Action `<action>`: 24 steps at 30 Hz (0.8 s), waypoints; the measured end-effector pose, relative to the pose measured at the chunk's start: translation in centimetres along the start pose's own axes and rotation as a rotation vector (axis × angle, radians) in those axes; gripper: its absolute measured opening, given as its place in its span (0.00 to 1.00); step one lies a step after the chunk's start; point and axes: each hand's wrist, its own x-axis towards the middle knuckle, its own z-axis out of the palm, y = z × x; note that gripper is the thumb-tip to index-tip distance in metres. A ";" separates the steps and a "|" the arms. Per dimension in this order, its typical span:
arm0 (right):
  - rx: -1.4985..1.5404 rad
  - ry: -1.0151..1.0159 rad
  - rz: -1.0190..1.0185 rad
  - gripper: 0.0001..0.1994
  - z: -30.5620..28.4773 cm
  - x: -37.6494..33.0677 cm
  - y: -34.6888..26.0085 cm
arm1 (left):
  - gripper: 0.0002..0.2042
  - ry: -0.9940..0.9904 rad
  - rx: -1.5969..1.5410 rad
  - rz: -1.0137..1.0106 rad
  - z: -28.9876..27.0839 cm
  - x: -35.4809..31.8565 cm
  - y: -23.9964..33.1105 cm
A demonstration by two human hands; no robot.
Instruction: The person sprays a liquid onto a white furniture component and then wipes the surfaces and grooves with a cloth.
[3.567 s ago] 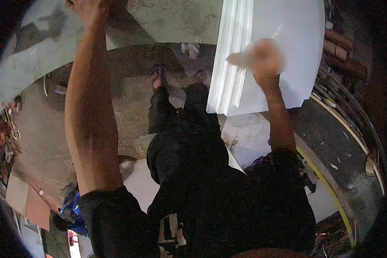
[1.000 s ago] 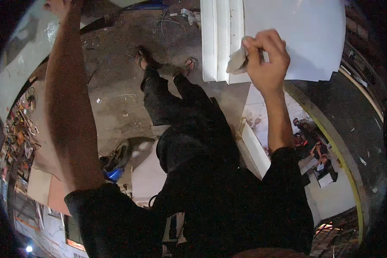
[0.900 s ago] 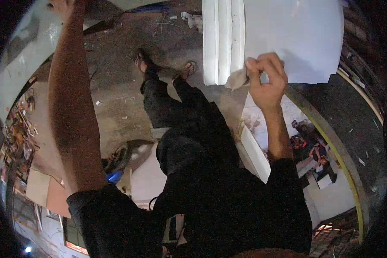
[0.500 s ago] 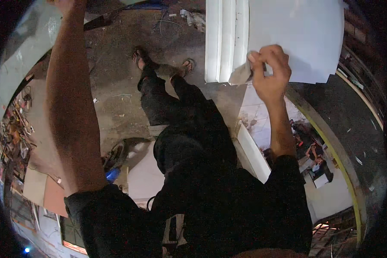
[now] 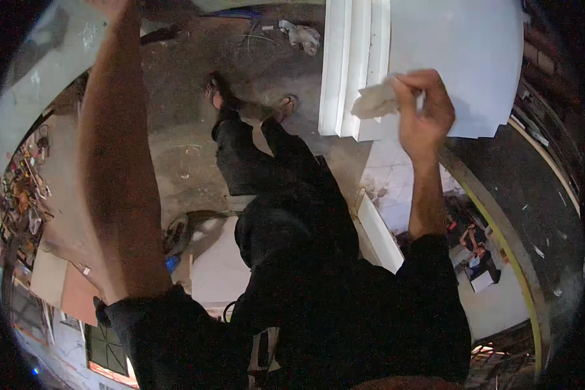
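My right hand (image 5: 426, 117) pinches a thin, creased greyish-beige scrap (image 5: 374, 102), which could be paper or cloth. The scrap sticks out to the left of my fingers, in front of the stepped moulding (image 5: 354, 65) of a large white panelled piece (image 5: 461, 58). Whether it touches the moulding, I cannot tell. At the top left edge, only part of my left hand (image 5: 109, 6) shows at the end of my raised forearm; its fingers are cut off by the frame.
A pale curved surface (image 5: 42, 84) rises on the left, with jumbled tools and scraps (image 5: 26, 201) below it. A whitish crumpled bundle (image 5: 302, 38) lies on the stained floor (image 5: 175, 130). To the right runs a yellowish edge strip (image 5: 500, 234), beside several small items (image 5: 478, 253).
My right hand has shifted slightly right, and the scrap now stretches out leftward instead of hanging at the moulding's lower corner. The whole view has shifted a little.
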 end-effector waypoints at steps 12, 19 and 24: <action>-0.352 0.298 -0.243 0.14 -4.8 -3.5 -2.5 | 0.35 0.188 -0.004 0.193 3.9 0.4 -3.4; -0.292 0.081 -0.201 0.12 -3.7 -5.1 -1.0 | 0.32 0.058 0.015 0.103 1.1 0.2 -1.2; -0.151 0.264 0.029 0.16 -4.7 -6.5 0.2 | 0.29 0.044 0.065 0.053 1.2 0.7 -1.8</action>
